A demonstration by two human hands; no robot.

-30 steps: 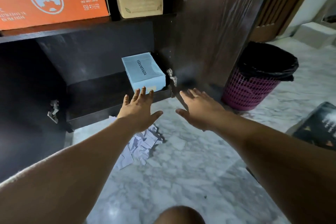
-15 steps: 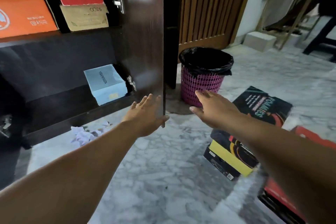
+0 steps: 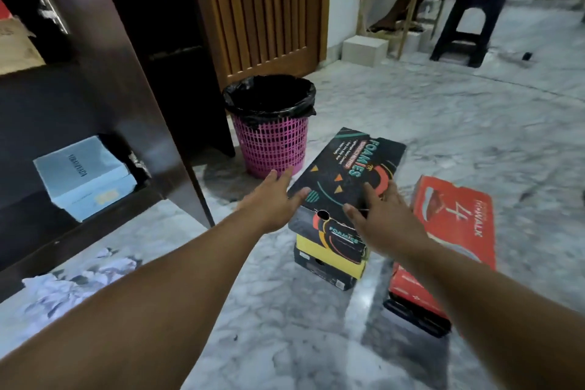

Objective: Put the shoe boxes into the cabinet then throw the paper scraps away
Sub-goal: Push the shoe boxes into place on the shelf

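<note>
Both my arms reach out, left hand (image 3: 273, 199) and right hand (image 3: 384, 218) spread wide over the black shoe box (image 3: 348, 172), each grip holding nothing. I count two floor stacks, black and red box (image 3: 456, 218), one blue box (image 3: 84, 176) on the cabinet's bottom shelf (image 3: 31, 215), and one scrap pile (image 3: 72, 282) at its front edge.

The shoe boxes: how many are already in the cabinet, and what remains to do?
Done: one pale blue box sits on the lower shelf; more boxes show partly above. In hand: left hand and right hand, both open, reach the black Foamies box. Left: that stack, the red box, and the paper scraps for the pink bin.
</note>
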